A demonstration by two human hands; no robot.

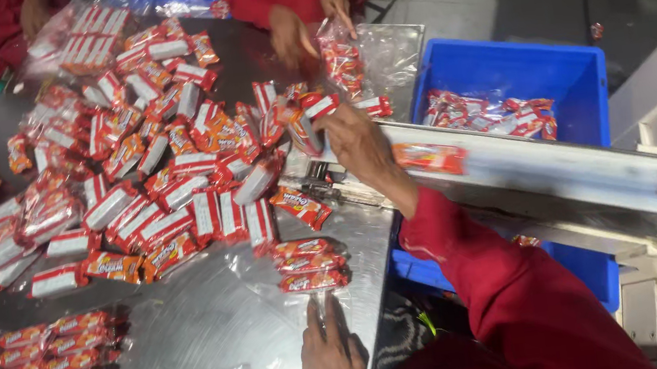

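On steel table [219, 317], red packets [150, 178] (heaped), hands [331, 362]

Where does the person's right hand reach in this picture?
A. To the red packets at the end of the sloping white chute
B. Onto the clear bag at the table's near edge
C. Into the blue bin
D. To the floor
A: the right hand is stretched to the red packets where the white chute meets the steel table.
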